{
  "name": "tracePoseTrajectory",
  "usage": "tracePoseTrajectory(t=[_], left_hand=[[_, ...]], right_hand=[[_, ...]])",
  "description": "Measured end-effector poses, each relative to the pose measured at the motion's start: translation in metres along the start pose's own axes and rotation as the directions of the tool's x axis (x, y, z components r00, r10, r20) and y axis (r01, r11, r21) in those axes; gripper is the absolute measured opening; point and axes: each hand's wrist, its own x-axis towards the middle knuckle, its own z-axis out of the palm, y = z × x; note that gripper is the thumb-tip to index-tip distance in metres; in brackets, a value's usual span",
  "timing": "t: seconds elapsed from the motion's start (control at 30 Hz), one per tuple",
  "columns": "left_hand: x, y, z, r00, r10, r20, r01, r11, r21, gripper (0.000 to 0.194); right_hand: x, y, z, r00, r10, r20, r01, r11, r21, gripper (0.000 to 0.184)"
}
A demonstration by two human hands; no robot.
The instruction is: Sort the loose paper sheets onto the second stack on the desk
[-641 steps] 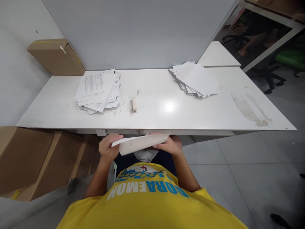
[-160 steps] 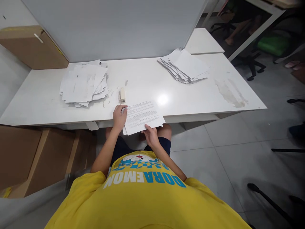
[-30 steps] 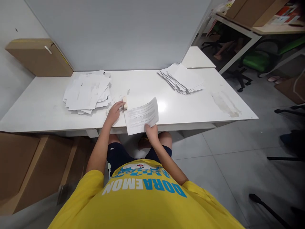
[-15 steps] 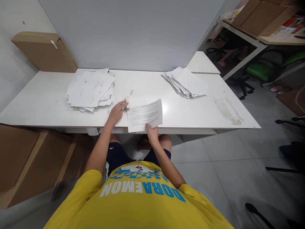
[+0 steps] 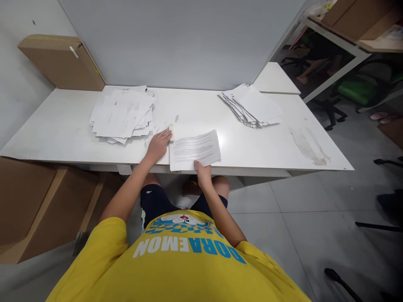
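A printed set of sheets [image 5: 194, 149] lies at the near edge of the white table [image 5: 63, 130]. My right hand [image 5: 203, 173] pinches its bottom edge. My left hand [image 5: 159, 144] rests on the table just left of the sheets, its fingers curled around a small beige stapler [image 5: 171, 131] that sticks out past the fingertips. A loose heap of printed papers [image 5: 122, 115] lies to the left of the hands. A fanned stack of blank-side papers [image 5: 252, 107] lies at the far right of the table.
A grey partition [image 5: 176, 42] stands behind the table. A cardboard box [image 5: 61, 62] sits at the back left and larger boxes [image 5: 37, 201] stand on the floor to my left. Office chairs [image 5: 352, 90] and another desk are at the right.
The sheets, raised off the table a second ago, now lie flat at the edge. My left hand has closed in on the stapler. Five seconds ago it held the sheets' top corner.
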Motion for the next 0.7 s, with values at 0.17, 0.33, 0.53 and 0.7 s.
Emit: tracePoseTrajectory(t=[0.17,0.33,0.53,0.7], left_hand=[[0.0007,0.0023,-0.0044,0.992,0.068,0.108,-0.093,0.965,0.245,0.057],[-0.0009,0.0039,-0.0031,0.988,0.077,0.136,-0.118,0.936,0.331,0.058],[-0.0029,0.0022,0.0006,0.989,0.096,0.117,-0.129,0.938,0.322,0.057],[-0.0048,0.0055,-0.0009,0.993,0.095,0.077,-0.115,0.941,0.319,0.058]], right_hand=[[-0.0016,-0.0008,-0.0015,1.0,-0.008,0.02,0.009,0.999,-0.031,0.051],[-0.0008,0.0011,-0.0007,1.0,-0.012,0.003,0.012,1.0,-0.029,0.051],[0.0017,0.0043,-0.002,1.0,-0.012,0.025,0.012,1.0,-0.019,0.056],[-0.0021,0.0043,-0.0042,0.999,-0.035,0.014,0.036,0.997,-0.075,0.058]])
